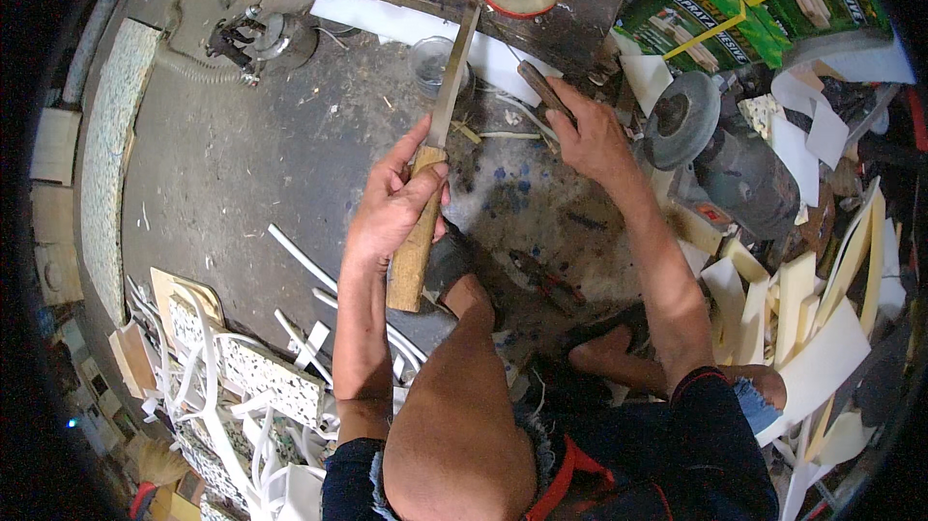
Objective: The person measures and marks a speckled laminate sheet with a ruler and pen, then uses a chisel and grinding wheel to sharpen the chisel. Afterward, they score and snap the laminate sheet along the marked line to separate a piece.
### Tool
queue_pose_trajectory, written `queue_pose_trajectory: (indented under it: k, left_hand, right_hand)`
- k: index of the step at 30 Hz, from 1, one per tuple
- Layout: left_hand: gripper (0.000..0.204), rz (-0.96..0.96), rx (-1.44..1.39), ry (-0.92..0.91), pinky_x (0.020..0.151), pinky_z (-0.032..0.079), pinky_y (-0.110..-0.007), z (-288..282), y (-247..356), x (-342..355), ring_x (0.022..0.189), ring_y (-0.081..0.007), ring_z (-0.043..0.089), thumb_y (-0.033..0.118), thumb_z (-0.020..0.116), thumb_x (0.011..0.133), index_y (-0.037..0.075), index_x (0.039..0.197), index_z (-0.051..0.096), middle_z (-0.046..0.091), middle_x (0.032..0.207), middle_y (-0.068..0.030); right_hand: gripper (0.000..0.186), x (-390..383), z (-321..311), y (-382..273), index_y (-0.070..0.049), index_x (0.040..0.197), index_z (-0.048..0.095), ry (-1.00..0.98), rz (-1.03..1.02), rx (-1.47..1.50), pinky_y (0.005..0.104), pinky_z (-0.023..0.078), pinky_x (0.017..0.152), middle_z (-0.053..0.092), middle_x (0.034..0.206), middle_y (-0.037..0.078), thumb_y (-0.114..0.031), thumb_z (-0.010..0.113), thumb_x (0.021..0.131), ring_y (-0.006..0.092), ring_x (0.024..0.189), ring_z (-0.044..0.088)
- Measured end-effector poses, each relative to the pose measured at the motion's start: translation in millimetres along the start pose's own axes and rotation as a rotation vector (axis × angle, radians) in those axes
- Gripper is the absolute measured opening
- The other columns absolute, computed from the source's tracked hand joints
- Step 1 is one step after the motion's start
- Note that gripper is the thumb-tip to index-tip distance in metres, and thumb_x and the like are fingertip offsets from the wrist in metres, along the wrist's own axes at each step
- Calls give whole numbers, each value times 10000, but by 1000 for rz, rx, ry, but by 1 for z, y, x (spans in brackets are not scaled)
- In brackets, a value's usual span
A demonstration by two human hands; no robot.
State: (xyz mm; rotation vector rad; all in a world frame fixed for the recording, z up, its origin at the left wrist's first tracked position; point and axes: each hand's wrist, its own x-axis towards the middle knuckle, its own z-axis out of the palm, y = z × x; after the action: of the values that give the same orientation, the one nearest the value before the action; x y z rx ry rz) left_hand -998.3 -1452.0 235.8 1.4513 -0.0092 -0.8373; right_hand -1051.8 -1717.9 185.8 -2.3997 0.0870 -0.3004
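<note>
My left hand (380, 210) is closed round the thick wooden handle of a long knife (451, 86), its index finger lying along the base of the blade. The narrow metal blade points up and away from me. In my right hand (592, 141) is the dark wooden handle of a thin tool (544, 91). Its slender shaft reaches up and left toward the tip of the knife; whether it is a sharpening rod or a blade seen edge-on I cannot tell. The two tools appear close together near their far ends, but contact cannot be made out.
A round tin (431, 65) stands behind the knife, by a long white foam strip (387, 18). A metal spray gun (280, 38) lies at far left. To the right are a bench grinder (739, 178) and green boxes (744, 9). Pliers (546, 279) and foam offcuts (222, 366) lie around my legs.
</note>
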Motion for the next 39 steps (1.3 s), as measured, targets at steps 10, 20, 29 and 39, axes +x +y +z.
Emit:
queue_pose_trajectory:
  k: [10,20,29,39]
  left_hand:
    - [655,-12,14,20,420,478,-271,-5,1,-1,468,-131,538,66,573,927,75,1529,314,569,711,-49]
    - [663,-17,70,19,430,480,-283,-6,3,-1,487,-133,542,70,587,923,76,1529,316,567,714,-47]
    - [674,14,84,21,426,475,-264,-2,1,-3,519,-119,553,73,618,908,73,1519,334,581,733,-31]
    - [600,-29,-904,-295,398,480,-258,-2,-20,6,488,-137,544,267,562,929,31,1456,398,648,1010,-175]
  right_hand:
    - [407,7,-14,-5,27,1264,569,-81,66,17,489,500,885,642,1083,308,-148,579,897,463,996,632]
    - [428,-4,-14,-14,30,1283,564,-149,51,0,480,505,888,633,1134,304,-160,587,900,455,1005,631]
    - [453,13,-11,-2,34,1311,537,-94,92,-47,503,503,865,653,1021,315,-160,568,903,479,953,636]
    - [498,-49,-3,-44,-14,1394,470,49,53,61,492,496,884,599,1193,288,-117,564,916,460,1042,609]
